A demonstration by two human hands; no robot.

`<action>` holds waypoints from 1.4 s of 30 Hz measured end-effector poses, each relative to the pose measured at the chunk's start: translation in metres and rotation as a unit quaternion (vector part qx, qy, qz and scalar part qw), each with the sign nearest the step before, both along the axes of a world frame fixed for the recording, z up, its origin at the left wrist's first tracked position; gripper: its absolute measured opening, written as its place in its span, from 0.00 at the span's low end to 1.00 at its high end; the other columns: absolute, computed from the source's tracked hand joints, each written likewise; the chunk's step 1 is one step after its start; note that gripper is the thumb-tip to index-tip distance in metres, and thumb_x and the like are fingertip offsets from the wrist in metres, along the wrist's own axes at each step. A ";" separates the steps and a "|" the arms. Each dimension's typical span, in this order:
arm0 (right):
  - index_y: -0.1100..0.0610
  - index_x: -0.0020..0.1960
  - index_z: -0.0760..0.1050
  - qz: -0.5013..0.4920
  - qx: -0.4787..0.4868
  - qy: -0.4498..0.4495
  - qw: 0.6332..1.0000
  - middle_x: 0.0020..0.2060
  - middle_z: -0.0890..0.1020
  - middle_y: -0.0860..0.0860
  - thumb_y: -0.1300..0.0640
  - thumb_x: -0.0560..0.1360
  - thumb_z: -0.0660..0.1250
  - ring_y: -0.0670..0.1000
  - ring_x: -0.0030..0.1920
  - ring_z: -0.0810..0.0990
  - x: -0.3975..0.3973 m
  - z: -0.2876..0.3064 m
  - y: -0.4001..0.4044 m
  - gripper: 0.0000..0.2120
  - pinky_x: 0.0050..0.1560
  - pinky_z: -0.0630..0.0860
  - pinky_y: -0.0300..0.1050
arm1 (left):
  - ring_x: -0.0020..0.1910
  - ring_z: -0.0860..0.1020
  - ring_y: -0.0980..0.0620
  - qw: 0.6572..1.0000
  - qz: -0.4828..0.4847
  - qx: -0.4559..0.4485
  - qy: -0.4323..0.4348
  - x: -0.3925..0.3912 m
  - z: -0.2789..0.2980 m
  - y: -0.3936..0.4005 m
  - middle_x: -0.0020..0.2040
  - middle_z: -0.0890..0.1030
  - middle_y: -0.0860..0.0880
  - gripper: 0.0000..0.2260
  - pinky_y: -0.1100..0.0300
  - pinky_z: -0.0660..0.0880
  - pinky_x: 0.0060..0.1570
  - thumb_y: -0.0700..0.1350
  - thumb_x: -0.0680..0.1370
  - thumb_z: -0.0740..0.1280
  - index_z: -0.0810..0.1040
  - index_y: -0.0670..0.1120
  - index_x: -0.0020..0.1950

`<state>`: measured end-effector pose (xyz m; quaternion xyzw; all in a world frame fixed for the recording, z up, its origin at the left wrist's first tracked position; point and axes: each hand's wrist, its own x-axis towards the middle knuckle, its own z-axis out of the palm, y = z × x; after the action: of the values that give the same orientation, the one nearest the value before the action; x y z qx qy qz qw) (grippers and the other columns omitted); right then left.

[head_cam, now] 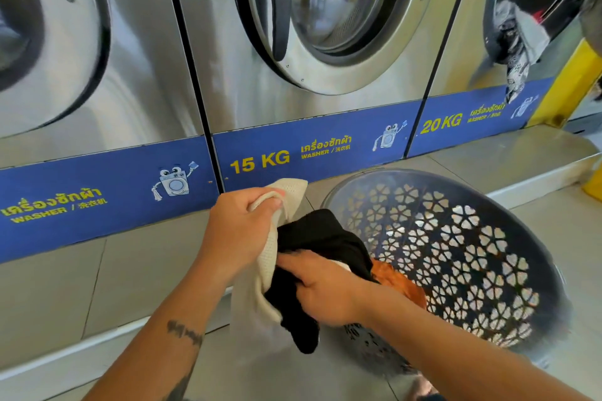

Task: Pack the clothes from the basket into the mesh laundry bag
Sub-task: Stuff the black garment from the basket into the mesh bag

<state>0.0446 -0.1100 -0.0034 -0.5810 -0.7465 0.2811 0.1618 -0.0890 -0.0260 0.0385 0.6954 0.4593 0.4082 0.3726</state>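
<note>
My left hand [239, 231] grips the top edge of a cream mesh laundry bag [257, 283], which hangs down toward the floor. My right hand [321, 290] holds a black garment [321, 234] at the bag's mouth; part of the cloth hangs below my hand. To the right stands a dark grey plastic basket [456, 238] with flower-shaped holes, tilted toward me. An orange garment [395, 280] lies inside it, partly hidden behind my right forearm.
A row of steel front-loading washers [312, 42] on a blue-banded base [293, 153] stands right ahead. The right washer's door is open with clothes [518, 42] hanging out. A raised tiled step [537, 153] runs below them. A yellow post [566, 88] stands at far right.
</note>
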 end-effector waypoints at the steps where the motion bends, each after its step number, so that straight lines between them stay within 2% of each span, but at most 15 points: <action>1: 0.55 0.69 0.69 0.019 0.009 -0.099 0.995 0.62 0.77 0.56 0.62 0.75 0.60 0.60 0.61 0.72 -0.003 -0.007 0.003 0.23 0.64 0.69 0.58 | 0.47 0.76 0.72 1.000 -0.013 0.003 -0.003 0.001 -0.003 -0.002 0.44 0.81 0.70 0.08 0.77 0.68 0.41 0.47 0.75 0.67 0.85 0.57 0.48; 4: 0.58 0.70 0.66 0.049 0.066 -0.293 0.952 0.64 0.73 0.57 0.51 0.77 0.64 0.61 0.62 0.68 -0.010 -0.024 0.009 0.24 0.63 0.67 0.56 | 0.48 0.74 0.75 1.000 -0.011 0.001 -0.003 -0.001 -0.009 -0.003 0.44 0.80 0.71 0.09 0.74 0.69 0.42 0.48 0.75 0.67 0.85 0.58 0.49; 9: 0.53 0.62 0.62 0.027 0.138 -0.194 0.971 0.52 0.76 0.53 0.58 0.71 0.70 0.56 0.53 0.74 0.004 -0.018 0.011 0.25 0.44 0.75 0.52 | 0.48 0.78 0.66 0.997 0.033 -0.069 -0.013 -0.026 -0.036 0.003 0.47 0.83 0.63 0.08 0.65 0.71 0.43 0.49 0.76 0.66 0.84 0.58 0.48; 12: 0.52 0.60 0.66 -0.022 0.213 -0.222 0.951 0.57 0.72 0.52 0.52 0.64 0.73 0.57 0.59 0.70 0.025 -0.018 0.004 0.28 0.55 0.75 0.57 | 0.49 0.79 0.58 0.992 0.034 -0.116 0.025 -0.040 -0.063 0.001 0.48 0.83 0.59 0.09 0.65 0.74 0.38 0.48 0.77 0.65 0.84 0.59 0.49; 15: 0.42 0.74 0.54 -0.128 0.052 -0.223 0.965 0.74 0.56 0.57 0.40 0.61 0.72 0.67 0.77 0.52 0.040 -0.027 0.003 0.46 0.71 0.58 0.71 | 0.52 0.79 0.54 0.988 0.014 -0.144 0.062 -0.043 -0.079 -0.007 0.53 0.83 0.54 0.10 0.56 0.77 0.51 0.47 0.78 0.64 0.84 0.56 0.54; 16: 0.37 0.75 0.51 -0.151 -0.014 -0.174 0.973 0.74 0.56 0.58 0.40 0.63 0.72 0.69 0.76 0.55 0.043 -0.028 0.006 0.47 0.72 0.60 0.70 | 0.53 0.78 0.54 0.987 0.009 -0.143 0.068 -0.042 -0.081 -0.010 0.54 0.82 0.54 0.11 0.56 0.76 0.53 0.46 0.78 0.64 0.84 0.55 0.54; 19: 0.34 0.69 0.58 -0.183 -0.049 -0.087 0.978 0.62 0.67 0.55 0.44 0.67 0.72 0.64 0.58 0.76 0.043 -0.030 0.014 0.36 0.60 0.76 0.60 | 0.51 0.78 0.56 0.989 0.004 -0.116 0.087 -0.038 -0.079 -0.013 0.53 0.82 0.56 0.11 0.63 0.72 0.46 0.47 0.78 0.63 0.84 0.54 0.55; 23: 0.38 0.64 0.67 -0.219 0.022 -0.123 0.968 0.53 0.68 0.49 0.45 0.68 0.70 0.59 0.54 0.77 0.032 -0.027 0.019 0.26 0.52 0.78 0.55 | 0.44 0.76 0.63 0.993 0.023 -0.068 0.089 -0.033 -0.065 -0.012 0.47 0.82 0.59 0.10 0.74 0.66 0.39 0.47 0.78 0.64 0.84 0.55 0.50; 26: 0.40 0.60 0.73 -0.231 0.089 -0.116 0.962 0.49 0.72 0.47 0.48 0.68 0.71 0.56 0.50 0.78 0.024 -0.012 0.013 0.20 0.45 0.76 0.49 | 0.42 0.75 0.67 0.995 0.043 -0.033 0.079 -0.030 -0.052 -0.012 0.44 0.82 0.61 0.09 0.75 0.65 0.36 0.47 0.78 0.64 0.85 0.54 0.49; 28: 0.42 0.57 0.74 -0.240 0.114 -0.072 0.961 0.48 0.77 0.46 0.50 0.68 0.72 0.52 0.49 0.79 0.017 0.004 0.008 0.19 0.45 0.77 0.48 | 0.42 0.76 0.67 0.997 0.058 -0.017 0.057 -0.029 -0.041 -0.012 0.43 0.82 0.60 0.09 0.74 0.66 0.36 0.47 0.77 0.64 0.85 0.54 0.48; 32: 0.44 0.57 0.65 -0.260 0.078 0.147 0.951 0.46 0.80 0.42 0.53 0.67 0.77 0.42 0.44 0.79 0.003 0.029 -0.008 0.26 0.39 0.74 0.34 | 0.45 0.77 0.68 0.998 0.056 0.006 -0.007 -0.031 -0.015 -0.019 0.45 0.83 0.63 0.09 0.72 0.68 0.39 0.49 0.77 0.64 0.84 0.56 0.49; 34: 0.47 0.60 0.63 -0.203 -0.003 0.261 0.944 0.50 0.82 0.48 0.57 0.70 0.75 0.46 0.45 0.82 -0.003 0.034 -0.016 0.27 0.44 0.80 0.40 | 0.47 0.77 0.69 0.999 0.040 0.014 -0.034 -0.034 -0.005 -0.023 0.46 0.82 0.64 0.09 0.71 0.69 0.41 0.48 0.78 0.64 0.84 0.57 0.50; 36: 0.50 0.63 0.65 -0.152 -0.040 0.293 0.943 0.53 0.82 0.49 0.60 0.73 0.72 0.49 0.50 0.83 -0.006 0.034 -0.021 0.24 0.53 0.82 0.48 | 0.48 0.77 0.70 0.998 0.033 0.006 -0.057 -0.036 0.001 -0.026 0.48 0.82 0.65 0.10 0.72 0.69 0.41 0.48 0.78 0.64 0.84 0.57 0.53; 39: 0.46 0.68 0.70 -0.094 -0.004 0.148 0.984 0.60 0.80 0.41 0.56 0.77 0.68 0.47 0.63 0.77 -0.005 0.024 -0.021 0.21 0.68 0.71 0.55 | 0.48 0.77 0.68 0.995 0.017 -0.011 -0.100 -0.031 0.005 -0.032 0.47 0.82 0.65 0.11 0.75 0.70 0.39 0.45 0.78 0.64 0.84 0.57 0.53; 42: 0.41 0.67 0.69 -0.011 0.073 -0.090 0.993 0.63 0.72 0.35 0.52 0.76 0.60 0.51 0.71 0.64 -0.014 0.006 -0.019 0.20 0.70 0.59 0.60 | 0.47 0.78 0.67 0.992 -0.004 0.000 -0.128 -0.025 0.010 -0.038 0.47 0.82 0.67 0.11 0.76 0.71 0.38 0.44 0.78 0.64 0.84 0.57 0.52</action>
<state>0.0307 -0.1291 0.0027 -0.5984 -0.7703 0.1709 0.1393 -0.1145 -0.0637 0.0482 0.6393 0.4052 0.4924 0.4297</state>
